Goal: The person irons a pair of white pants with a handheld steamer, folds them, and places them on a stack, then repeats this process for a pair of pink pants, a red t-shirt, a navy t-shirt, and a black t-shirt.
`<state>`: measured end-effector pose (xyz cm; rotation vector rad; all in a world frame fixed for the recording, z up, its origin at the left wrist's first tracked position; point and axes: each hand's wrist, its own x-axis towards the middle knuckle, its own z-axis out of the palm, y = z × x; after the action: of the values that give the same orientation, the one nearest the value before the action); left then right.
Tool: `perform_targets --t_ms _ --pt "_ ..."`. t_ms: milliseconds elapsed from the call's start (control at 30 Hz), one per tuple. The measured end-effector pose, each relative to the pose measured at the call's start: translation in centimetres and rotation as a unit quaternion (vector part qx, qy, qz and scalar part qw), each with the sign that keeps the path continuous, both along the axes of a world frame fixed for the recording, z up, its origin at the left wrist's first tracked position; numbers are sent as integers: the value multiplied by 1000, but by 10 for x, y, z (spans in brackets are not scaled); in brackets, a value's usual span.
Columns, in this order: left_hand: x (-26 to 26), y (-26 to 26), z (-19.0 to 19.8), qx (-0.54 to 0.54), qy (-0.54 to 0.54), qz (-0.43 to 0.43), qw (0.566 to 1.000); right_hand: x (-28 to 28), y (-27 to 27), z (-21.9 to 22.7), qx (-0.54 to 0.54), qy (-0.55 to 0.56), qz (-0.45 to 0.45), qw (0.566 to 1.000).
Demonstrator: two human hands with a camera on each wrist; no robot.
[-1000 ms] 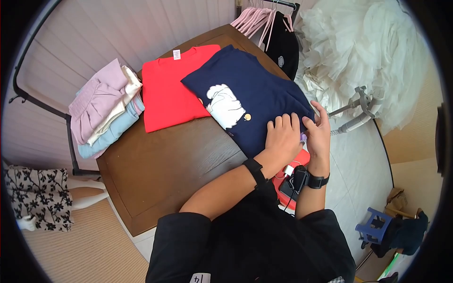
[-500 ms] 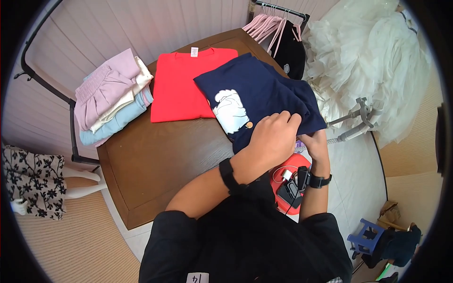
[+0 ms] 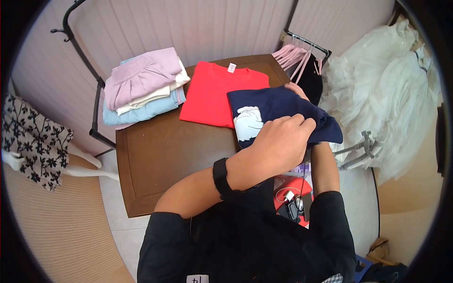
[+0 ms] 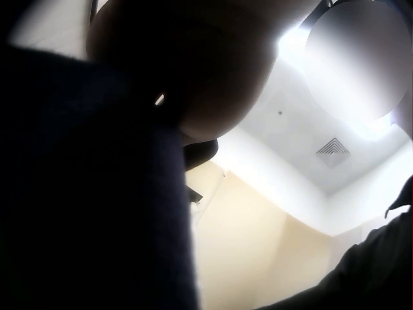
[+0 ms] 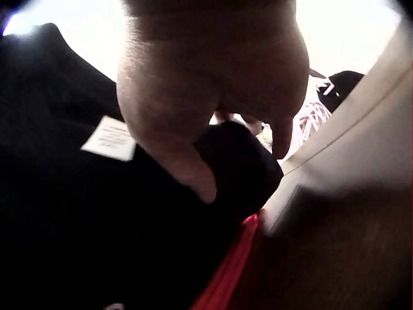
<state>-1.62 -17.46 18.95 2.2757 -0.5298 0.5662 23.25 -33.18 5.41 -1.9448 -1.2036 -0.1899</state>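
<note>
Brown wood table (image 3: 160,155), ribbed wall (image 3: 212,28) far, white gown (image 3: 377,113) right. I've left hand (image 3: 278,146) and right hand (image 3: 297,90) gripping navy shirt (image 3: 283,106), fingers curled.

Wears a black short-sleeved top (image 3: 255,240), with a dark-marked white label (image 3: 197,278) low down. Has a black strap (image 3: 220,178) round one wrist.

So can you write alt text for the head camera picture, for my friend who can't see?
A person's left hand and partly hidden right hand hold a dark blue top with a white picture on it, over a brown table. A red top and a pile of pale clothes lie farther back. Frilly white fabric hangs to the right.
</note>
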Motion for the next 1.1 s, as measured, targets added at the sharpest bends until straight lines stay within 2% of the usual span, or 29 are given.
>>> perform_targets --t_ms 33,67,133,167,200,267,333,367,400,467,500,567,600,667,733,800,867,900,933,967,1000,1067,1100 --pt "-2 6 5 0 -4 8 1000 25 -2 1 -81 -114 96 985" --pt "-2 12 9 -1 -5 14 1000 32 -7 5 -81 -117 103 984" --pt "-4 26 20 -2 -8 26 1000 40 -7 12 -120 -125 181 968" --pt "-6 36 26 -7 -14 20 1000 35 -7 19 -85 -23 177 980" --pt "-7 47 33 -11 -19 14 1000 38 -7 13 -6 13 107 994" --pt "-10 70 48 -49 -112 2 993 -2 -10 59 57 206 0 977" --pt "-20 94 76 -91 -44 7 995 0 -33 80 52 165 -51 984" --pt "-17 108 80 -77 -53 33 995 -9 -40 97 68 167 -58 982" --pt "-9 122 78 -123 -44 28 991 -20 -47 112 85 169 -66 980" --pt "-9 136 83 -304 79 8 949 -34 -62 127 111 203 -51 972" --pt "-8 141 80 -304 78 8 949 -39 -66 130 139 235 -34 961" --pt "-2 152 63 -466 172 21 868 -54 -67 132 122 261 -24 957" --pt "2 159 52 -465 171 21 868 -59 -65 132 108 285 -15 952" --pt "15 175 24 -485 243 57 838 -67 -57 130 82 321 -20 943" --pt "32 196 0 -489 269 60 828 -58 -45 128 45 316 19 947" --pt "53 216 -14 -489 293 62 819 -44 -27 125 50 356 50 932" --pt "80 229 -27 -493 333 159 788 -25 -5 123 27 358 37 933" --pt "98 241 -40 -489 336 153 790 5 4 103 33 390 16 920" --pt "115 255 -57 -371 306 278 832 25 14 84 24 413 -75 907" --pt "124 262 -70 -241 265 396 846 50 17 54 -49 324 -166 930" --pt "124 257 -77 -240 266 397 845 67 19 31 -121 228 -252 933" --pt "112 236 -95 -142 74 474 866 47 20 10 -131 186 -260 938" --pt "98 227 -98 -165 60 399 900 36 22 5 -152 160 -275 936"
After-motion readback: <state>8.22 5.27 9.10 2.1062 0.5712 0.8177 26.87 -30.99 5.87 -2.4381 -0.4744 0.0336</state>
